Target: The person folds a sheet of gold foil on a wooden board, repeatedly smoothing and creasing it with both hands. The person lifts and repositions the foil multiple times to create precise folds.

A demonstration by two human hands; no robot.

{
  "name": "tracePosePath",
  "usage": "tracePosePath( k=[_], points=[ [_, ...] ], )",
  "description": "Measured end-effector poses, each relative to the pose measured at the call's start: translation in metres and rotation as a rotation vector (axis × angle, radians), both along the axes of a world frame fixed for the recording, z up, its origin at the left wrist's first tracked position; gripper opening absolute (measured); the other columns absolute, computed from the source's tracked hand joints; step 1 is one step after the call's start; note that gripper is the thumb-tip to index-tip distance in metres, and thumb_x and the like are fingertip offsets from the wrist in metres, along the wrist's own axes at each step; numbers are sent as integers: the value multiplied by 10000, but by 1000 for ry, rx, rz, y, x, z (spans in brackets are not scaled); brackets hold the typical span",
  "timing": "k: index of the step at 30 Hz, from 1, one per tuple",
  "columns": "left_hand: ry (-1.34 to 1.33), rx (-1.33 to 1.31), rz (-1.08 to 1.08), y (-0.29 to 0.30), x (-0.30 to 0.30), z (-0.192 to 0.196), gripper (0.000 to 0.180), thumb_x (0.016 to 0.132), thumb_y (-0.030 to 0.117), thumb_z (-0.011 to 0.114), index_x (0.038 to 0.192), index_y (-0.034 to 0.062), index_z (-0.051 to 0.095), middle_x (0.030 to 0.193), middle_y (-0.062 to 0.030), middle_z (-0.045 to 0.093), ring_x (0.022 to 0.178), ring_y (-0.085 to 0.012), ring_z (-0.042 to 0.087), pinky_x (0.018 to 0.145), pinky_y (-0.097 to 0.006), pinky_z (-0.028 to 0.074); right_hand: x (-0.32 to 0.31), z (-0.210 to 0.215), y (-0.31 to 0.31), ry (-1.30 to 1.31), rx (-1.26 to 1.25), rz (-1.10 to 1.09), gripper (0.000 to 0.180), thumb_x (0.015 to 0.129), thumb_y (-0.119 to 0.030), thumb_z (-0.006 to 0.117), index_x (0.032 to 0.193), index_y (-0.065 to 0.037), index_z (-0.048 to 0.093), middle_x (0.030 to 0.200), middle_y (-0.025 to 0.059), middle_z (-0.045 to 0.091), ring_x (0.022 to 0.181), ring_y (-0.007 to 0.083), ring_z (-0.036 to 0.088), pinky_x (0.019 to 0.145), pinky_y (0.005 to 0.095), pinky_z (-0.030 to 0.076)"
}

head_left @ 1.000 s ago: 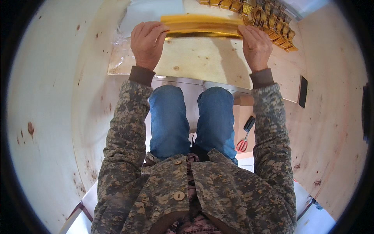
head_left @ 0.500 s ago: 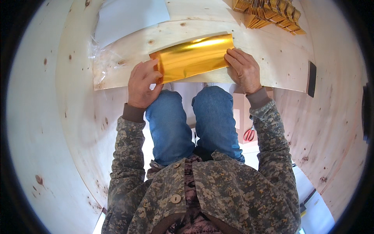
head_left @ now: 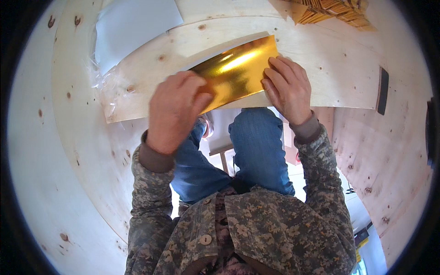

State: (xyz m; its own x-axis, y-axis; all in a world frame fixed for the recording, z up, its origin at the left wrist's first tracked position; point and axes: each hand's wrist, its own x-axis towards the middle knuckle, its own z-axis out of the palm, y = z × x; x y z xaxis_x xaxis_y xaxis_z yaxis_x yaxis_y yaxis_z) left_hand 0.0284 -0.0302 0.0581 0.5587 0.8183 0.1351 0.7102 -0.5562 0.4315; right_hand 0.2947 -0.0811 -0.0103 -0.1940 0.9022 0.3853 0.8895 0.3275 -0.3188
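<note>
A shiny gold foil sheet [head_left: 238, 68] lies slantwise at the front edge of the wooden table, its near edge just over my knees. My left hand [head_left: 176, 110] is closed on the sheet's left end, with the thumb and curled fingers covering that end. At the sheet's right edge, my right hand [head_left: 289, 89] grips it with bent fingers, fingertips against the gold surface. A pale strip shows along the sheet's far edge; whether it is the sheet's underside or another layer, I cannot tell.
A white sheet [head_left: 133, 30] lies at the far left of the plywood table [head_left: 321, 87], with clear plastic scraps [head_left: 112, 94] beside it. Stacked gold folded pieces [head_left: 334, 13] sit at the far right. A dark strip [head_left: 382, 90] marks the table's right end.
My left hand has moved right and closed over the sheet's left end, which is now tilted and covered. The right hand stays at the right edge. My left knee has swung left.
</note>
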Motion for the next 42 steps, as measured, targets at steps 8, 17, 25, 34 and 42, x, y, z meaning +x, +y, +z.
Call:
tracePosePath(
  k=[8, 17, 25, 34, 42],
  points=[
    [-118, 6, -168, 10, 99, -31, 413, 769, -4, 628, 1181, -34, 636, 1283, -176, 604, 1054, -348, 602, 901, -394, 511, -2, -6, 4, 37, -18, -34, 320, 752, -118, 765, 1043, -13, 686, 1178, 129, 651, 1147, 304, 601, 999, 456, 482],
    [29, -88, -111, 19, 108, -49, 487, 775, 26, 654, 1259, 6, 612, 1375, -130, 563, 1110, -313, 548, 978, -381, 445, 1, -7, 5, 50, -81, -6, 322, 760, -119, 740, 1053, 7, 691, 1193, 154, 648, 1165, 325, 602, 1004, 475, 487],
    [52, -71, -118, 18, 106, -52, 555, 756, 102, 734, 1288, 33, 594, 1411, -112, 533, 1147, -293, 523, 1000, -384, 421, 3, -9, 5, 43, -76, 15, 324, 755, -129, 743, 1047, 4, 695, 1194, 161, 645, 1165, 318, 602, 983, 483, 499],
    [22, -50, -9, 3, 58, -51, 564, 722, 148, 774, 1244, 37, 593, 1428, -159, 488, 1212, -341, 535, 995, -417, 463, -1, -7, 3, 20, -66, -11, 313, 772, -118, 773, 1068, -45, 705, 1214, 111, 656, 1142, 319, 602, 1010, 473, 454],
    [124, -100, -22, -25, -44, -40, 578, 818, 354, 745, 1290, 73, 568, 1425, -154, 481, 1265, -329, 503, 1089, -459, 389, -1, -10, -1, -21, -57, -2, 276, 844, -114, 737, 1111, -62, 691, 1228, 111, 652, 1170, 324, 583, 1024, 442, 449]
  ],
)
